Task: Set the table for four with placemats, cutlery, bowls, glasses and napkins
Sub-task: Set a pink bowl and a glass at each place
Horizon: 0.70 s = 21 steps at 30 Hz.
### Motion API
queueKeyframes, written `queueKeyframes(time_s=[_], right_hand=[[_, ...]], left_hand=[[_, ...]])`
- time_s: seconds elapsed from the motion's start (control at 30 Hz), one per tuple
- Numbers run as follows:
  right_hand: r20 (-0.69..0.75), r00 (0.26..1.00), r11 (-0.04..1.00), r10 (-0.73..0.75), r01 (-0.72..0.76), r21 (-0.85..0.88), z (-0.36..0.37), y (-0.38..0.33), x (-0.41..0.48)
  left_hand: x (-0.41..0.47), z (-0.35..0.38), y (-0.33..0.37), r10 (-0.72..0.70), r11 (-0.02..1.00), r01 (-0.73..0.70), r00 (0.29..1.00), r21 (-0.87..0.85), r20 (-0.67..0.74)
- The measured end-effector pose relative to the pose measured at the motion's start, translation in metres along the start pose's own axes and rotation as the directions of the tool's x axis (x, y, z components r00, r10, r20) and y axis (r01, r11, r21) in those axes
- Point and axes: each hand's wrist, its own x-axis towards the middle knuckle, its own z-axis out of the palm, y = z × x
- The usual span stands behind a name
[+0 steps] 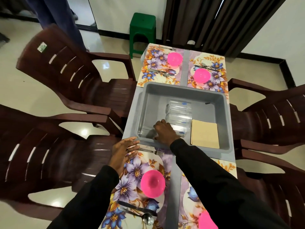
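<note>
A grey tub (184, 90) sits mid-table, holding clear glasses (179, 111) lying on their sides and a stack of tan napkins (204, 133). My right hand (165, 131) reaches into the tub and grips the nearest glass (145, 132). My left hand (124, 152) hovers flat and open by the tub's near left corner. Floral placemats (156, 63) lie at the four places, each with a pink bowl (152, 183) and cutlery; a fork (156, 152) lies just below the tub.
Dark brown plastic chairs (69, 76) flank both long sides of the narrow table. A green stool (142, 28) stands beyond the far end, near dark curtains. A person's legs (54, 15) show at the top left.
</note>
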Motion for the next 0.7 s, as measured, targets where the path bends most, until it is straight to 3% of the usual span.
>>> queueKeyframes(time_s=[0.27, 0.47, 0.57, 0.7], right_hand=[[0.102, 0.995, 0.992, -0.01, -0.003, 0.123, -0.009, -0.002, 0.018], [-0.073, 0.997, 0.915, 0.009, 0.022, 0.402, -0.012, 0.016, -0.012], [-0.142, 0.989, 0.89, -0.031, 0.092, 0.446, -0.023, 0.019, -0.034], [-0.194, 0.974, 0.905, -0.115, 0.183, 0.384, -0.047, 0.016, -0.063]], left_hand=[[-0.011, -0.01, 0.004, 0.016, 1.0, -0.016, 1.0, -0.027, 0.011], [-0.008, -0.011, 0.009, 0.034, 0.999, -0.034, 0.999, 0.009, 0.021], [0.004, -0.007, 0.009, 0.154, 0.982, -0.161, 0.985, 0.094, 0.079], [0.01, 0.009, 0.015, 0.354, 0.829, -0.403, 0.915, 0.388, 0.195]])
